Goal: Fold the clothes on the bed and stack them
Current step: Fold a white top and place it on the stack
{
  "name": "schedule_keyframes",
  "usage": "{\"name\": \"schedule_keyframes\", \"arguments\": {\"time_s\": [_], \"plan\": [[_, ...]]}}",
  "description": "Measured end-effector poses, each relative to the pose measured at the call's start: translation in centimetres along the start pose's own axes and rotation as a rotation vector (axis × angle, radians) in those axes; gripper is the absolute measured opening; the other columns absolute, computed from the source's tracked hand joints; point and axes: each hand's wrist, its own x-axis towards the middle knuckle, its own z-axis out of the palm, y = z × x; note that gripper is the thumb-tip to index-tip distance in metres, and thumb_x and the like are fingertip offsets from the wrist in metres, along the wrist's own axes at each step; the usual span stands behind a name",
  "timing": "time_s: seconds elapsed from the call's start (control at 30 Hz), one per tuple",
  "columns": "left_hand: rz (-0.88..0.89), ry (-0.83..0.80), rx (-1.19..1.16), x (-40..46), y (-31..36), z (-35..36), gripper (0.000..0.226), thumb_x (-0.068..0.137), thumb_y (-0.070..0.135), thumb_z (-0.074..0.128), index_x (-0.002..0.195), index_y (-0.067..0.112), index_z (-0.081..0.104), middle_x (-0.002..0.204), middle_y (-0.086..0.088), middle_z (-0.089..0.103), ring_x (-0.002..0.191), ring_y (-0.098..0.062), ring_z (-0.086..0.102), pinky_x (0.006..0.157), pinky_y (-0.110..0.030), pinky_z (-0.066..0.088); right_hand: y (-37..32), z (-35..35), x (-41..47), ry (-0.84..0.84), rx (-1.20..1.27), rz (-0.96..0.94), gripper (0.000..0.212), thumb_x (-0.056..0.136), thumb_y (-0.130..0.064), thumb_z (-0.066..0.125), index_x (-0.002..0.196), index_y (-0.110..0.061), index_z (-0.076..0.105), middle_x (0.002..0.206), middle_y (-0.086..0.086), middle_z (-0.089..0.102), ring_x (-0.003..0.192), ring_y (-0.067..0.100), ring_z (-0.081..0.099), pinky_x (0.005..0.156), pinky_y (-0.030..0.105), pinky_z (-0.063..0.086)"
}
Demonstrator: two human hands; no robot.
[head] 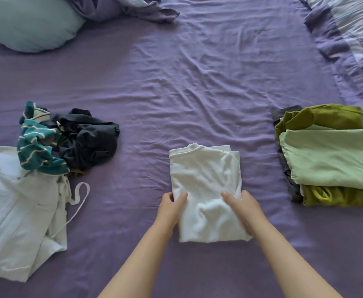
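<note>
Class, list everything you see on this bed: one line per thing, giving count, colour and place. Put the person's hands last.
Folded shirt: one, white, centre front, held at its near end.
Folded stack: one pile, light green on top, olive and grey beneath, right.
Striped garment: one, teal and white, crumpled, left.
Dark garment: one, dark grey, crumpled, beside the striped one.
Pale garment: one, whitish, unfolded, far left.
Pillow: one, light blue, top left.
Quilt: one, purple and pale, top right.
Sheet: one, purple, covering the bed.
Left hand: grips the shirt's left edge.
Right hand: grips its right edge.
</note>
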Motion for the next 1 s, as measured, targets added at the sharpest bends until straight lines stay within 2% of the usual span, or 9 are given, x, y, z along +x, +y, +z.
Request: {"name": "schedule_keyframes", "arguments": {"time_s": [0.07,0.17,0.37,0.5,0.67,0.73,0.87,0.93,1.0], "plan": [[-0.049,-0.128,-0.117,-0.3,0.5,0.0,0.031,0.095,0.031,0.056,0.122,0.015,0.052,0.113,-0.002,0.065,0.097,-0.019,0.066,0.069,-0.033,0.057,-0.2,0.1,-0.1,-0.039,0.126,-0.032,0.029,0.081,-0.040,0.065,0.100,-0.018,0.063,0.099,-0.002,0.068,0.088,0.019,0.066,0.077,0.035,0.054],[0.033,-0.224,-0.200,-0.9,0.8,0.2,0.033,0.100,0.020,0.046,0.133,0.020,0.047,0.124,-0.002,0.063,0.109,-0.021,0.063,0.090,-0.040,0.054,-0.7,0.1,-0.5,-0.074,0.323,-0.085,0.017,0.083,-0.023,0.066,0.099,-0.018,0.065,0.090,-0.003,0.072,0.076,0.014,0.070,0.060,0.026,0.053],[0.196,-0.293,-0.306,-3.0,2.3,0.9,0.039,0.101,0.017,0.045,0.139,0.026,0.043,0.130,0.000,0.060,0.115,-0.021,0.061,0.101,-0.046,0.047,-2.5,-2.3,-2.0,0.015,0.317,-0.268,0.016,0.087,-0.017,0.060,0.102,-0.021,0.056,0.104,-0.002,0.065,0.093,0.016,0.062,0.078,0.035,0.051],[0.273,-0.352,-0.351,-4.9,5.3,3.3,0.038,0.100,0.016,0.045,0.138,0.024,0.045,0.127,-0.005,0.062,0.114,-0.026,0.061,0.098,-0.047,0.049,-4.8,-7.2,-3.8,0.172,0.211,-0.460,0.039,0.085,-0.015,0.062,0.122,-0.026,0.055,0.100,-0.016,0.062,0.096,0.014,0.059,0.080,0.031,0.044],[0.371,-0.462,-0.325,-8.2,10.5,8.9,0.040,0.099,0.012,0.045,0.138,0.023,0.043,0.129,-0.007,0.061,0.113,-0.026,0.061,0.094,-0.044,0.052,-5.8,-15.4,-4.9,0.286,0.134,-0.558,0.058,0.090,-0.019,0.061,0.144,-0.019,0.039,0.136,-0.002,0.053,0.123,0.019,0.050,0.103,0.037,0.040],[0.409,-0.503,-0.314,-9.6,12.7,11.7,0.042,0.099,0.010,0.045,0.139,0.022,0.042,0.130,-0.007,0.059,0.112,-0.026,0.061,0.094,-0.045,0.051,-5.9,-19.0,-5.1,0.322,0.136,-0.588,0.061,0.090,-0.021,0.062,0.146,-0.020,0.036,0.138,-0.004,0.051,0.123,0.016,0.050,0.101,0.032,0.041],[0.460,-0.582,-0.335,-11.1,16.3,17.6,0.042,0.098,0.009,0.045,0.137,0.025,0.043,0.127,-0.006,0.059,0.105,-0.021,0.062,0.091,-0.041,0.053,-5.7,-25.8,-4.8,0.394,0.208,-0.668,0.050,0.090,-0.020,0.063,0.137,-0.025,0.044,0.119,-0.016,0.059,0.102,-0.002,0.060,0.071,0.002,0.042],[0.461,-0.621,-0.333,-10.9,17.2,20.5,0.040,0.099,0.011,0.046,0.136,0.027,0.043,0.126,-0.004,0.060,0.102,-0.018,0.064,0.088,-0.038,0.055,-5.0,-28.7,-4.1,0.411,0.255,-0.676,0.047,0.091,-0.018,0.063,0.130,-0.033,0.044,0.111,-0.025,0.058,0.094,-0.013,0.059,0.068,0.001,0.043],[0.425,-0.643,-0.299,-10.1,17.2,23.2,0.044,0.099,0.016,0.047,0.141,0.028,0.038,0.133,-0.004,0.057,0.109,-0.020,0.062,0.092,-0.042,0.053,-3.6,-30.9,-2.3,0.442,0.254,-0.635,0.046,0.090,-0.019,0.063,0.132,-0.027,0.045,0.118,-0.018,0.059,0.103,-0.004,0.059,0.079,0.009,0.047]]}}
